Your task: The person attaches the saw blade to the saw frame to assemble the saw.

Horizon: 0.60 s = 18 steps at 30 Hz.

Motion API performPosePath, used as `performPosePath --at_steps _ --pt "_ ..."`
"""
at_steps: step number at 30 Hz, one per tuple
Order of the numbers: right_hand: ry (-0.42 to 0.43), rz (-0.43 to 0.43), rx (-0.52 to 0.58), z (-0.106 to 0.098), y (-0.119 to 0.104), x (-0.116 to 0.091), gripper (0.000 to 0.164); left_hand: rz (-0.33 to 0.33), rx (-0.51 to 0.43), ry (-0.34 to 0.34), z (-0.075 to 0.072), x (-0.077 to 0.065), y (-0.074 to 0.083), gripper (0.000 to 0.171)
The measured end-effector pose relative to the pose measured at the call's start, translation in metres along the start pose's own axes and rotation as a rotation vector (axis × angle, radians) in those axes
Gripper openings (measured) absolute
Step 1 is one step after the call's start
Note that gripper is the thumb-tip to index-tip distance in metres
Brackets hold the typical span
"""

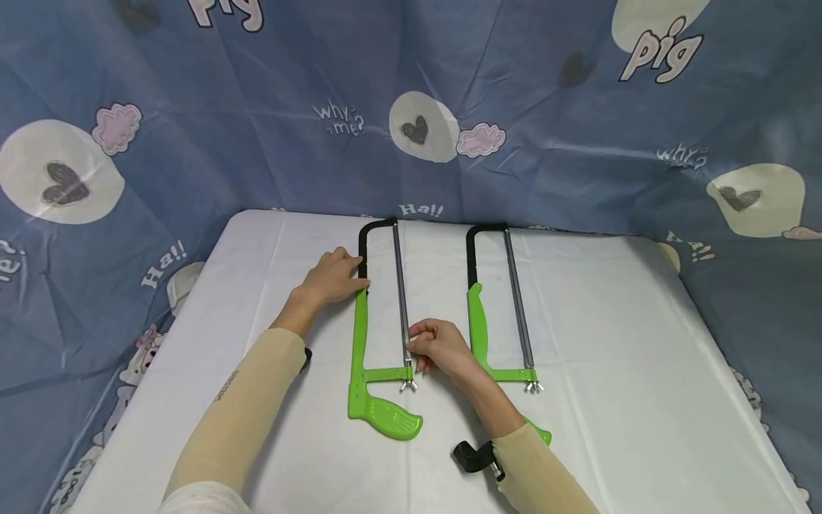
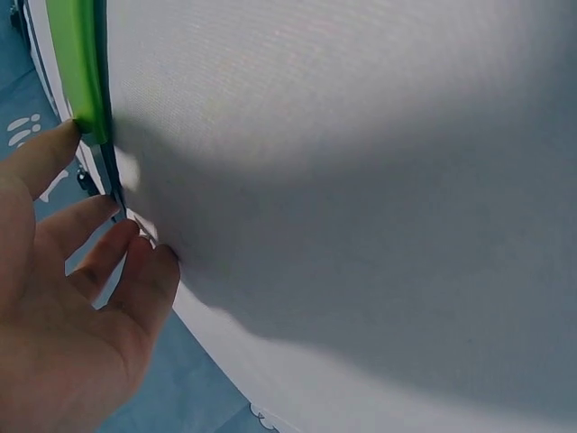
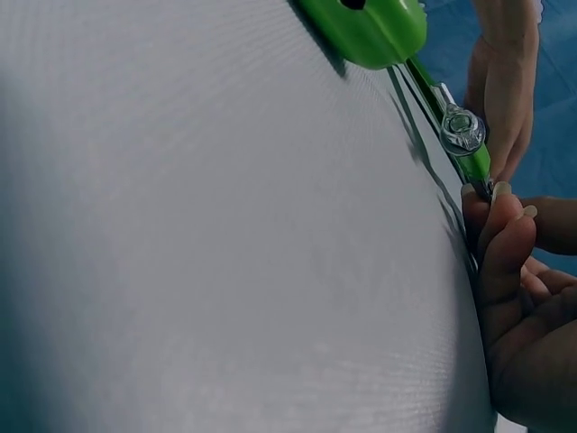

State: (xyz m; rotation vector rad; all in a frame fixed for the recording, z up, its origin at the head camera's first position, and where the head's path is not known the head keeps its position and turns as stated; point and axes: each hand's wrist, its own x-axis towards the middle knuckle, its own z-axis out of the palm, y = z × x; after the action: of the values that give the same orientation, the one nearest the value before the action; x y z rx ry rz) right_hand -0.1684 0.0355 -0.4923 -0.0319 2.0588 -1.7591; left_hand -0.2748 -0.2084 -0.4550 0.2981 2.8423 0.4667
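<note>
Two hacksaws with green handles and black bows lie side by side. At the left hacksaw [image 1: 358,343], my left hand [image 1: 330,277] holds the frame where black meets green. In the left wrist view, the thumb touches the end of the green part [image 2: 79,63] and the fingertips meet the dark bar. My right hand [image 1: 446,350] pinches the grey blade [image 1: 401,293] of that saw near its lower end, close to the wing nut [image 1: 408,385]. The right hacksaw [image 1: 477,325] lies partly under my right forearm, which hides some of its handle.
A white cloth [image 1: 642,371] covers the table. Blue printed fabric [image 1: 276,143] hangs behind it and down the sides. A black wrist mount [image 1: 473,457] sticks out from my right sleeve, close over the table.
</note>
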Motion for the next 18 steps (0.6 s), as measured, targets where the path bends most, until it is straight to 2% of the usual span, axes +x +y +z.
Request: performPosePath --at_steps 18 --pt "-0.014 -0.016 0.015 -0.0017 -0.0001 -0.0005 0.026 -0.007 0.005 -0.001 0.0012 0.0013 0.0002 0.066"
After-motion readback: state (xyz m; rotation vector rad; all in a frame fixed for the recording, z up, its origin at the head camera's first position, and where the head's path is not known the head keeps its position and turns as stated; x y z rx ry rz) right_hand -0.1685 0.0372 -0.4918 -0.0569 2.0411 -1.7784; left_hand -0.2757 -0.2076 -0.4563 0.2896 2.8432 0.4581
